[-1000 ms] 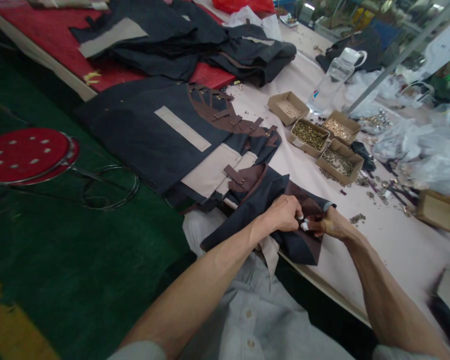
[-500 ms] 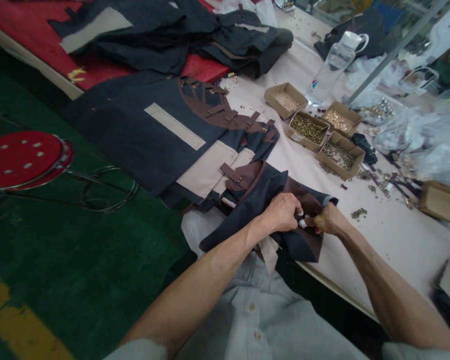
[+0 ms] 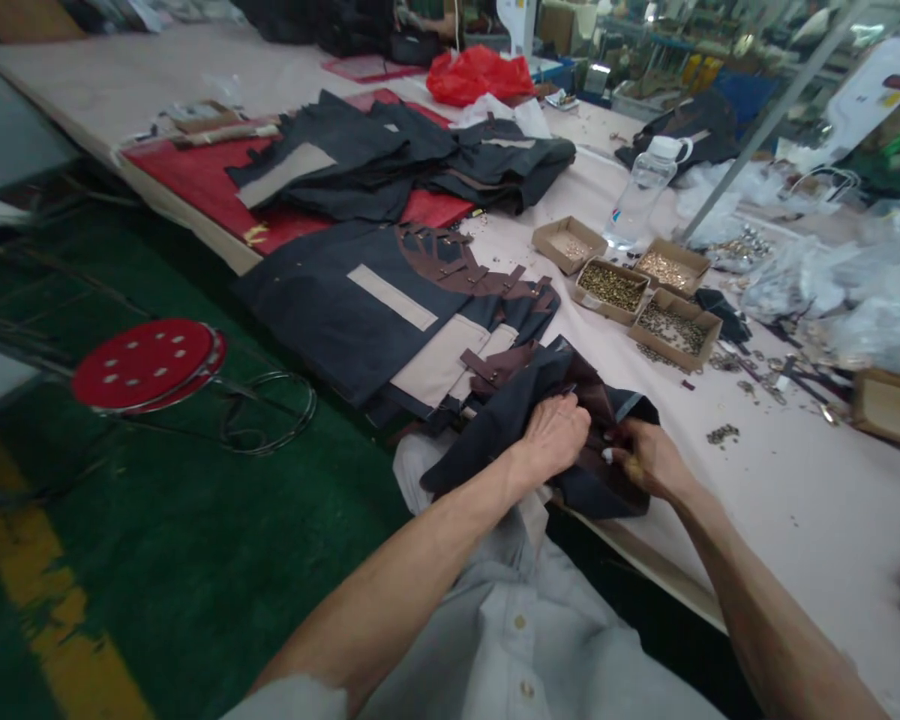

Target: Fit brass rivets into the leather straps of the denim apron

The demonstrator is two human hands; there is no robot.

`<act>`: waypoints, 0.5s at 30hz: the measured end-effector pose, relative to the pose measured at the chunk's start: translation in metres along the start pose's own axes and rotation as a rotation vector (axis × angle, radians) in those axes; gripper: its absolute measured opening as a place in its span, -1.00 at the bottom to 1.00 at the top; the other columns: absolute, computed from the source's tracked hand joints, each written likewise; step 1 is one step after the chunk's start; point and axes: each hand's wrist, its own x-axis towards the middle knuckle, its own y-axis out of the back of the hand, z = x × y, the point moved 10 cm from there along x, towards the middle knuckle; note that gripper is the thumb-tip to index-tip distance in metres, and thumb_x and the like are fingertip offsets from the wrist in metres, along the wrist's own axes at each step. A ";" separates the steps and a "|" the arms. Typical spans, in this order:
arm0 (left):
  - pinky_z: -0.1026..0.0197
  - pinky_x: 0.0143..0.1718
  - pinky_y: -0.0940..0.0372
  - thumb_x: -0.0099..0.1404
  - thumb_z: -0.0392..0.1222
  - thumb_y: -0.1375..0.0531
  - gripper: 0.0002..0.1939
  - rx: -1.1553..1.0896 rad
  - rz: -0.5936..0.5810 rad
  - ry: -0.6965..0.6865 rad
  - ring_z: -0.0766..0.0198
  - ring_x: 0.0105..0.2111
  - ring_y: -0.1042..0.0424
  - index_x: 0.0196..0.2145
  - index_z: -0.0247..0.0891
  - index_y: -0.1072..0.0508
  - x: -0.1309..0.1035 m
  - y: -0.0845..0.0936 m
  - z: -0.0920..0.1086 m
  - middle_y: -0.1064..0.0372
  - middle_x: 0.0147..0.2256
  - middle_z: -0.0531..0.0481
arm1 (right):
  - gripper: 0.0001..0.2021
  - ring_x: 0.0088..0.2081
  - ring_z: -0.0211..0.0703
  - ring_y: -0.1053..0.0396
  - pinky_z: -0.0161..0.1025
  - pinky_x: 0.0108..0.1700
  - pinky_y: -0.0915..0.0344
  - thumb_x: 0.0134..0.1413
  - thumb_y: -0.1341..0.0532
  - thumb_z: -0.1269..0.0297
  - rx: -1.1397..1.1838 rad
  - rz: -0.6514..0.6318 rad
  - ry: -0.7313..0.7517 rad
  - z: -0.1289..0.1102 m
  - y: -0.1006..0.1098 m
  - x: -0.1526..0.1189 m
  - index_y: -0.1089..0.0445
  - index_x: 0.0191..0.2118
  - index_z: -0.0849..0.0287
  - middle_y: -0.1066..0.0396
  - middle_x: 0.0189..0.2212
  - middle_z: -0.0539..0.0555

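A dark navy fabric piece with brown trim [image 3: 487, 440] lies bunched at the table's front edge, partly over my lap. My left hand [image 3: 559, 432] has its fingers closed on the cloth near a brown section. Just to the right, my right hand [image 3: 641, 455] grips the brown part of the same piece, white wrapping showing on a fingertip. The two hands are slightly apart. Beside them on the left lies a stack of navy pieces [image 3: 330, 300] with beige patches and brown strapped edges.
Behind the hands stand small cardboard boxes of metal fittings [image 3: 611, 287] and a clear bottle [image 3: 637, 200]. Loose fittings [image 3: 722, 434] and plastic bags [image 3: 832, 290] lie rightward. A red stool [image 3: 146, 365] stands at left; a slanted pole [image 3: 772, 125] rises behind.
The view has tilted up, showing more of the far table. My left hand has moved slightly up and away from my right hand, and the cloth between them has shifted.
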 end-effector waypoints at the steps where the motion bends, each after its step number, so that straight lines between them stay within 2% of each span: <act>1: 0.03 -0.07 -0.39 0.17 -0.35 -0.17 -0.77 -0.014 -0.024 -0.006 0.00 -0.15 -0.43 -0.20 -0.39 -0.50 -0.001 -0.003 -0.001 -0.41 -0.16 -0.26 | -0.72 -0.22 -0.06 -0.42 -0.20 -0.18 -0.28 -0.02 -0.23 0.37 0.016 0.032 0.058 -0.008 0.000 -0.002 -0.50 -0.13 0.12 -0.48 -0.20 0.11; 3: 0.06 -0.07 -0.40 0.07 -0.33 -0.23 -0.64 -0.045 -0.066 -0.012 0.00 -0.15 -0.46 -0.13 -0.38 -0.51 -0.004 -0.005 -0.002 -0.44 -0.16 -0.26 | -0.67 -0.17 -0.05 -0.40 -0.18 -0.11 -0.29 -0.03 -0.22 0.38 0.057 0.081 0.143 -0.019 -0.002 -0.005 -0.50 -0.09 0.12 -0.45 -0.12 0.12; 5: 0.09 -0.09 -0.41 0.03 -0.31 -0.24 -0.57 -0.089 -0.093 -0.014 0.01 -0.16 -0.49 -0.08 -0.33 -0.53 -0.006 -0.005 -0.001 -0.48 -0.18 -0.23 | -0.71 -0.20 -0.05 -0.38 -0.17 -0.13 -0.29 -0.04 -0.21 0.36 0.086 0.122 0.156 -0.023 -0.003 -0.008 -0.49 -0.14 0.12 -0.42 -0.15 0.12; 9: 0.13 -0.13 -0.40 0.01 -0.31 -0.20 -0.64 -0.170 -0.139 0.001 0.04 -0.20 -0.52 -0.19 -0.23 -0.60 -0.005 -0.004 0.001 -0.54 -0.30 -0.16 | -0.82 -0.34 -0.13 -0.30 -0.23 -0.27 -0.22 -0.06 -0.18 0.34 0.187 0.135 0.124 -0.018 -0.007 -0.010 -0.46 -0.28 0.13 -0.40 -0.27 0.06; 12: 0.15 -0.14 -0.39 -0.02 -0.27 -0.21 -0.60 -0.226 -0.181 0.063 0.05 -0.21 -0.54 -0.18 -0.17 -0.63 -0.002 -0.008 -0.001 -0.56 -0.33 -0.11 | -0.82 -0.43 -0.18 -0.20 -0.26 -0.38 -0.12 -0.04 -0.18 0.27 0.301 0.162 0.070 -0.008 -0.008 -0.011 -0.47 -0.29 0.15 -0.38 -0.36 0.02; 15: 0.17 -0.20 -0.39 -0.02 -0.21 -0.23 -0.62 -0.246 -0.236 0.126 0.05 -0.23 -0.55 -0.19 -0.14 -0.64 0.002 -0.012 0.000 -0.57 -0.35 -0.10 | -0.82 -0.47 -0.20 -0.18 -0.26 -0.42 -0.09 -0.03 -0.20 0.26 0.346 0.188 0.000 -0.003 -0.006 -0.011 -0.48 -0.28 0.17 -0.38 -0.40 0.01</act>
